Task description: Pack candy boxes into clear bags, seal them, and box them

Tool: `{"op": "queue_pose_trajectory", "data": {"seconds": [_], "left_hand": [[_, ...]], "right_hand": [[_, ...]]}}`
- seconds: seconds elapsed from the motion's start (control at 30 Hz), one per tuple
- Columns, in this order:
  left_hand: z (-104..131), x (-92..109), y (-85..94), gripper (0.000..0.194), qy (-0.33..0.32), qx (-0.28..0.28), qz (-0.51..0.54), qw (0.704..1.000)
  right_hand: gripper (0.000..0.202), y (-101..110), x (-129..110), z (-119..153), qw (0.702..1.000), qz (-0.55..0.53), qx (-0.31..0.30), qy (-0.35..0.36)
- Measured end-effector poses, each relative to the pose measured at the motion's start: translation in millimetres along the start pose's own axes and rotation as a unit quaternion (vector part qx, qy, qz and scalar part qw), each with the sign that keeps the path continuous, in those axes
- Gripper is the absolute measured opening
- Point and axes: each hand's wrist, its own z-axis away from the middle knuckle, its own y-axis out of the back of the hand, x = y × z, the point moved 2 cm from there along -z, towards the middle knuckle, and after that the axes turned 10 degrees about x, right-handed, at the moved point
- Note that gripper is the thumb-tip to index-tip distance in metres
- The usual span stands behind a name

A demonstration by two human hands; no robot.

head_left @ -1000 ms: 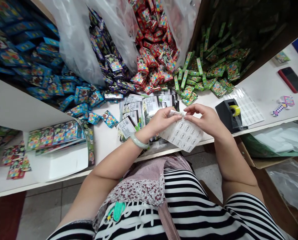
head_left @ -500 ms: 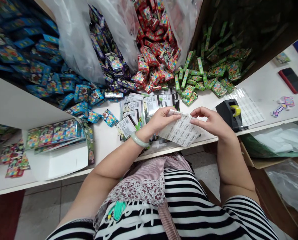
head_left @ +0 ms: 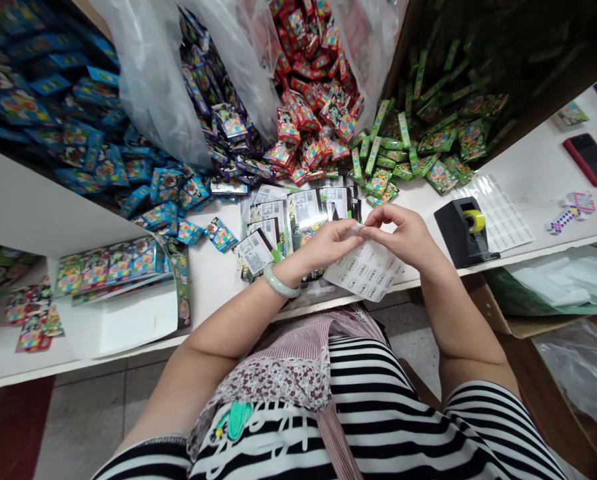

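Observation:
A sheet of oval stickers (head_left: 364,272) with dark print hangs tilted over the table's front edge. My left hand (head_left: 332,241) is closed on its upper edge, thumb and fingers pinched together. At that same edge the fingertips of my right hand (head_left: 401,235) are pinched and meet the left ones; whether a loose sticker is between them cannot be seen. Behind and under my hands lie flat printed packets with barcodes (head_left: 305,208), partly covered. A small blue box (head_left: 221,234) lies to the left of these packets.
Heaps of blue boxes (head_left: 165,187), purple boxes (head_left: 231,127), red boxes (head_left: 303,110) and green boxes (head_left: 378,181) line the back. At right are a black tape dispenser (head_left: 461,233), more sticker sheets (head_left: 511,217) and a phone (head_left: 589,159). A curved open carton (head_left: 138,327) stands left.
My right hand has moved left along the sheet to meet the left fingertips. The sheet has dropped slightly and its upper part is now more covered by my fingers.

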Motion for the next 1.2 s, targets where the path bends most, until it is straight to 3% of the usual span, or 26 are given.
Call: {"op": "queue_pose_trajectory", "data": {"seconds": [0.3, 0.43, 0.5, 0.63, 0.87, 1.03, 1.1, 1.2], "left_hand": [[0.4, -3.3, -0.6, 0.033, 0.034, 0.015, -0.015, 0.999], [0.8, -5.7, 4.2, 0.031, 0.061, 0.032, 0.001, 0.998], [0.5, -9.1, 8.0, 0.030, 0.079, 0.045, 0.024, 0.996], [-0.7, -17.9, 13.3, 0.031, 0.108, 0.072, 0.061, 0.990], [-1.4, -21.2, 12.9, 0.034, 0.096, 0.076, 0.095, 0.988], [-5.9, -24.7, 18.7, 0.032, 0.087, 0.058, 0.111, 0.988], [-10.3, -30.4, 21.3, 0.027, 0.089, 0.078, 0.100, 0.988], [-16.9, -41.2, 27.4, 0.022, 0.097, 0.130, 0.096, 0.982]], "right_hand": [[0.014, 1.3, 1.1, 0.2, 0.998, 0.044, 0.028, 0.027], [0.043, 20.0, 7.3, 7.0, 0.997, 0.037, 0.063, 0.025], [0.052, 33.9, 16.4, 13.7, 0.997, 0.042, 0.065, -0.001], [0.048, 47.5, 39.5, 27.8, 0.995, 0.035, 0.003, -0.091], [0.038, 27.1, 48.7, 27.9, 0.979, -0.087, 0.021, -0.186], [0.030, 26.9, 48.7, 23.2, 0.988, -0.025, 0.047, -0.144], [0.030, 32.5, 52.3, 25.6, 0.992, 0.028, 0.085, -0.094], [0.046, 43.9, 62.1, 37.5, 0.982, 0.127, 0.134, -0.029]]}}
